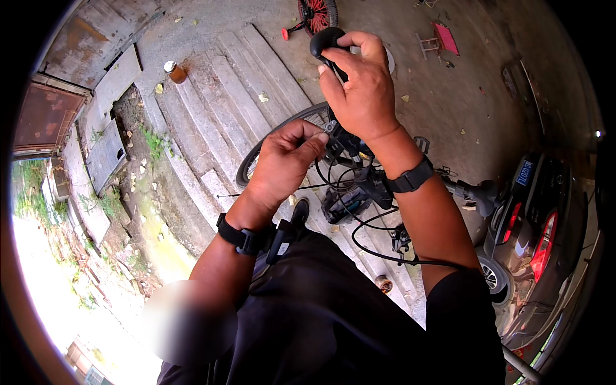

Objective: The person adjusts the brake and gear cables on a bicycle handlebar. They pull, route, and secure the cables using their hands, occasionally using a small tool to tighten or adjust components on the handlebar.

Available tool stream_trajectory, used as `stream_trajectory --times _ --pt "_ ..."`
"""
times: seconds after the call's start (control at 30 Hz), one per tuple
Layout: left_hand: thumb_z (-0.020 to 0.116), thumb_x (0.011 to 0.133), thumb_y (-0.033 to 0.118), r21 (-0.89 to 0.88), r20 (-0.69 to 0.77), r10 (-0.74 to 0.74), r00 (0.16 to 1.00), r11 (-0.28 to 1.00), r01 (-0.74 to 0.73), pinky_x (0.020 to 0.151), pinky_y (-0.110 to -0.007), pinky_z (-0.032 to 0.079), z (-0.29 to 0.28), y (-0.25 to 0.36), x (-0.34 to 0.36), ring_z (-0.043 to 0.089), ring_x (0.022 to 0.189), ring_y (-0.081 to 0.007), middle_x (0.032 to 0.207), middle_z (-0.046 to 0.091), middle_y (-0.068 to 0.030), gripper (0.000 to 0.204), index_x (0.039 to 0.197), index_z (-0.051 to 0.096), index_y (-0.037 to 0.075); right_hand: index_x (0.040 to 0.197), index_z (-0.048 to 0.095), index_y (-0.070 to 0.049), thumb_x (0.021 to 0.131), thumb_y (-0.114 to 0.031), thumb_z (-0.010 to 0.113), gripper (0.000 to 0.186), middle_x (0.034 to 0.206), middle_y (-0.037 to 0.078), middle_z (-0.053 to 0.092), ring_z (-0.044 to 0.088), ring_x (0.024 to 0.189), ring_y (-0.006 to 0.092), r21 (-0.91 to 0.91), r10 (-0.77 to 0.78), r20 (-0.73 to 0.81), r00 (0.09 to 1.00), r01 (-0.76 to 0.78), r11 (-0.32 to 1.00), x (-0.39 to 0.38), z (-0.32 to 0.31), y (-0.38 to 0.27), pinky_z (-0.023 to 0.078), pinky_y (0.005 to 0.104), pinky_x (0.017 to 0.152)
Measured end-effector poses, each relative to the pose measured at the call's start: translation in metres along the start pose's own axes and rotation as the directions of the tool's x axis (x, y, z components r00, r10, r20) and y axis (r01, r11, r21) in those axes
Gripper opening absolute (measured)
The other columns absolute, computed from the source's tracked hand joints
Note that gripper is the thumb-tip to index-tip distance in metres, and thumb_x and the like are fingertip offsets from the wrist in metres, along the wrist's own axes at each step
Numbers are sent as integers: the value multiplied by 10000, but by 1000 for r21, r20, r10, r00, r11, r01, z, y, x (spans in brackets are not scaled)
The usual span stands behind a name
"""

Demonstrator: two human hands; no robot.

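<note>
A black bicycle (360,176) stands in front of me, with its front wheel (246,168) at the left and its saddle (480,196) at the right. My right hand (364,90) is closed around a black, rounded handlebar end (326,42) at the top, thumb on the near side. Lower and to the left, my left hand (285,157) pinches at a small silver metal piece (329,126) beside the front of the bicycle. What lies between its fingertips is mostly hidden. Black cables (359,240) loop below my hands.
Stone slabs (221,83) lie under the bicycle. A jar with a white lid (174,72) stands at the upper left, and a can (384,283) at the lower middle. A dark car (536,237) is parked at the right. A red-spoked wheel (317,14) and a pink-topped stool (445,40) are farther off.
</note>
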State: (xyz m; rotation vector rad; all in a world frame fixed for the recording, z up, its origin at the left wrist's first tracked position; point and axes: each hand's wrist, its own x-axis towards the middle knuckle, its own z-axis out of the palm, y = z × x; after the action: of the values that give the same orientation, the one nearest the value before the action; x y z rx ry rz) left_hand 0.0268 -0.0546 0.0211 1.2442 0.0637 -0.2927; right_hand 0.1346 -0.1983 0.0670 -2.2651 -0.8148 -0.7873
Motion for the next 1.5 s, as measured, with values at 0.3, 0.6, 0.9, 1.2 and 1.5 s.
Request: stream_trajectory --times 0.3,0.6,0.9,1.2,1.5 --pt "622 975 68 76 8 5 1000 997 -5 701 -238 469 0 3 2 561 735 -82 783 625 -8 83 935 642 -2 946 734 -43 763 -119 706 200 1040 127 624 560 1037 310 -14 -6 -2 1000 6 1000 0 0 -1 478 401 881" --pt "632 975 87 176 -22 -4 1000 984 8 688 -233 468 2 9 -2 560 731 -69 783 629 -5 103 930 641 -5 948 734 -47 761 -121 711 202 1047 126 614 564 1030 307 -14 -3 -9 1000 3 1000 0 0 -1 480 397 881" --pt "628 977 90 208 -14 -1 1000 978 4 699 -229 462 1 11 0 556 736 -69 785 631 -2 99 945 645 -2 958 734 -53 768 -126 704 206 1058 123 607 559 1039 309 -21 -2 2 1000 2 1000 0 0 0 471 399 895" --pt "607 991 102 150 -24 -32 999 988 36 717 -229 457 6 12 -8 549 753 -74 791 617 1 113 948 637 2 964 733 -61 767 -131 703 211 1071 122 605 557 1045 311 -9 -8 -3 1000 8 1000 -2 1 0 471 398 894" --pt "603 993 105 51 -70 -27 997 998 30 723 -228 443 15 -1 -12 538 755 -79 799 610 -1 105 956 637 13 978 725 -56 767 -122 715 222 1062 125 613 564 1042 312 4 -14 1 1000 14 1000 -3 1 -2 470 398 894"
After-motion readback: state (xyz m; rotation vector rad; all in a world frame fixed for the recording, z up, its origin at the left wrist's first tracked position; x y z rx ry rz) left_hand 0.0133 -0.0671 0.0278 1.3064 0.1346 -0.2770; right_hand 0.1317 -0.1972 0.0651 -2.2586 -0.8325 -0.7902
